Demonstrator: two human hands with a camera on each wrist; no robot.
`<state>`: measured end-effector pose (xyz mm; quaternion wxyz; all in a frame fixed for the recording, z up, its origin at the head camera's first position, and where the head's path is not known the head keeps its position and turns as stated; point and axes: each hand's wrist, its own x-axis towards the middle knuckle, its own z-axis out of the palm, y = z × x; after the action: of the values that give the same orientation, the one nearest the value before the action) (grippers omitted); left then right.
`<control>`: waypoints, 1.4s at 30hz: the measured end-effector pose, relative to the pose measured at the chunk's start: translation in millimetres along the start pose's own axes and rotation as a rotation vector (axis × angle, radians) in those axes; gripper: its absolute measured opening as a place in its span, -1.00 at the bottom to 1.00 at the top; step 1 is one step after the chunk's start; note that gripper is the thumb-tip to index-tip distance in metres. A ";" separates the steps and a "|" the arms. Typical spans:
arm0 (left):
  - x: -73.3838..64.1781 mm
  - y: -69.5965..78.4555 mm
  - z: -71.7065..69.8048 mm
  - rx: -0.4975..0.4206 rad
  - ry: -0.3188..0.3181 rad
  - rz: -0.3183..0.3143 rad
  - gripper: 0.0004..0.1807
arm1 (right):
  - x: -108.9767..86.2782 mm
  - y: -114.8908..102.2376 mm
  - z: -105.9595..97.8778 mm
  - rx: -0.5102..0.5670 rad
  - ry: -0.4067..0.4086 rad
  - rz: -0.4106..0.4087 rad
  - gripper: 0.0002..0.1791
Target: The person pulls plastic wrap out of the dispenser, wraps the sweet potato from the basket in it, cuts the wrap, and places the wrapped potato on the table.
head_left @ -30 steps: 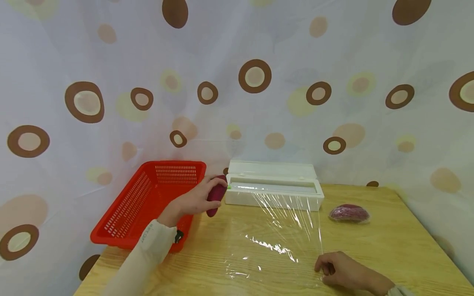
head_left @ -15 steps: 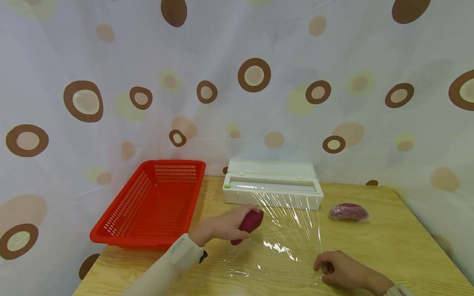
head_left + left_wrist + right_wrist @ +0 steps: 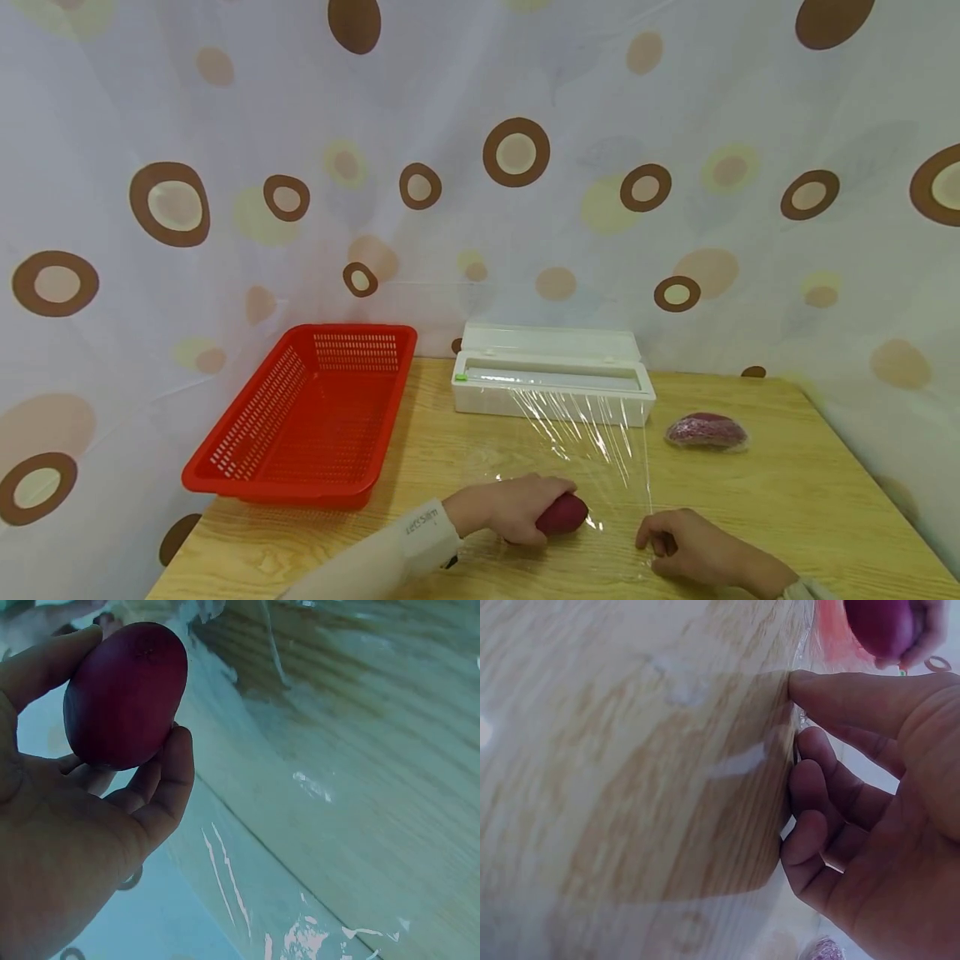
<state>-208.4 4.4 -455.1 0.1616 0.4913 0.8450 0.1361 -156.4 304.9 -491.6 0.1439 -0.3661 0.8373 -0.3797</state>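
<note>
My left hand (image 3: pixel 517 507) grips a smooth, dark purple sweet potato (image 3: pixel 562 514) low over a sheet of cling film (image 3: pixel 600 467). In the left wrist view, thumb and fingers curl round the sweet potato (image 3: pixel 127 697), whose rounded end faces the camera. The film stretches from a white dispenser box (image 3: pixel 555 404) towards the near side of the table, creased and shiny. At its near right corner, my right hand (image 3: pixel 697 550) pinches the film's edge between thumb and curled fingers; the right wrist view shows those fingertips (image 3: pixel 810 780) right at that edge.
A red plastic basket (image 3: pixel 390 417) with slotted sides stands at the left of the wooden table (image 3: pixel 810 500). The dispenser's lid (image 3: pixel 547 342) is raised. To its right lies a film-wrapped purple sweet potato (image 3: pixel 707 430). A patterned curtain (image 3: pixel 480 233) hangs behind.
My left hand has carried the sweet potato from beside the basket, rightwards and nearer, to over the middle of the film. The right hand has stayed at the film's corner.
</note>
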 end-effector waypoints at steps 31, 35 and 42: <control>-10.4 8.6 22.3 0.239 0.171 -0.073 -0.19 | 17.1 -12.8 12.9 -0.364 0.027 -0.116 -0.89; -12.9 6.2 24.2 0.207 0.200 -0.070 -0.34 | 19.4 -15.6 16.5 -0.444 0.045 -0.112 -0.83; -17.5 3.0 23.3 0.181 0.199 -0.066 -0.44 | 22.0 -16.6 19.2 -0.426 0.080 -0.208 -0.75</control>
<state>-188.3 -7.8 -472.7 0.0364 0.4598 0.8814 0.1020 -153.2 271.5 -491.4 -0.0098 -0.4570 0.8614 -0.2215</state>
